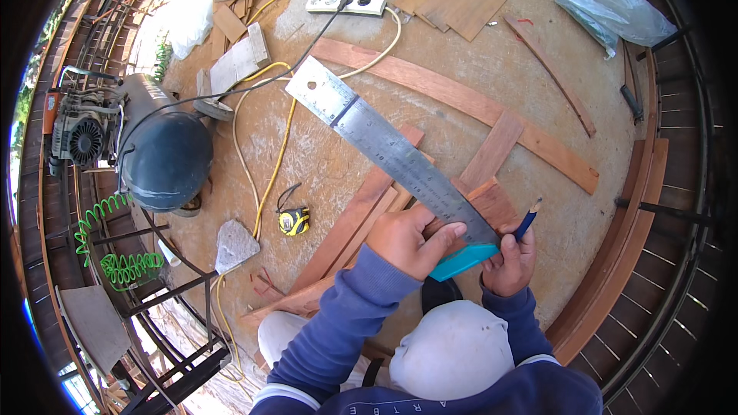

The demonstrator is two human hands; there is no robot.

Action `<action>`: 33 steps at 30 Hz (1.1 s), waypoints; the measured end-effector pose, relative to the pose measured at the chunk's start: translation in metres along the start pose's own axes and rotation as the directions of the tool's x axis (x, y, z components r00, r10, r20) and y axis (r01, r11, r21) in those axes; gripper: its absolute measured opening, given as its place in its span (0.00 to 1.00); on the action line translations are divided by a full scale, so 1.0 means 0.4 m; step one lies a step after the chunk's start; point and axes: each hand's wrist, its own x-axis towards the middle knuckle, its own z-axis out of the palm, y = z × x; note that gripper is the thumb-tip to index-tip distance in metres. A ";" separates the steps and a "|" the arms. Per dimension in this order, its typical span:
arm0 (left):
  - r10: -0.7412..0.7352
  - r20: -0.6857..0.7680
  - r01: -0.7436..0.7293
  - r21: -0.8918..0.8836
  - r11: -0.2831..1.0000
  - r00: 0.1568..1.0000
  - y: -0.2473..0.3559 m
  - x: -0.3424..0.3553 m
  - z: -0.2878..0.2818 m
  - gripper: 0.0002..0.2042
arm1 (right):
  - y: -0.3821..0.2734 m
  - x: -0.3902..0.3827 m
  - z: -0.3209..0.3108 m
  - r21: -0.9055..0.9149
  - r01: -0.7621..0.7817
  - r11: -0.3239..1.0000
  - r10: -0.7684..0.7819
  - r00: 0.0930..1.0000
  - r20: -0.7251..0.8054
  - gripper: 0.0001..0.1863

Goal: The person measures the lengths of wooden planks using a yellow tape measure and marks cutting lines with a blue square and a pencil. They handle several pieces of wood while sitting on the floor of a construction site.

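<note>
A try square with a long steel blade (pixel 400 155) and a teal handle (pixel 463 261) lies slantwise across a reddish wooden board (pixel 494 204). My left hand (pixel 411 242) is closed on the square near its handle, the thumb lying on the blade. What its other fingers grip underneath is hidden. In my right hand (pixel 511 263) is a dark blue pencil (pixel 527 223), its tip pointing up and away. The fingertips of that hand also meet the square's corner. Part of the board is covered by the blade and my left hand.
Several wooden planks (pixel 453 96) lie on the concrete floor ahead. A yellow tape measure (pixel 294 220), a grey stone (pixel 236 246) and yellow cables (pixel 273 184) are to the left, beyond them an air compressor (pixel 167 157). A white power strip (pixel 345 4) lies at the far side.
</note>
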 end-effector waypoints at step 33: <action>-0.116 0.103 0.124 -0.074 0.989 0.988 -0.138 0.081 0.046 0.15 | 0.026 0.032 -0.089 -0.219 -0.249 0.944 0.259 0.966 0.020 0.16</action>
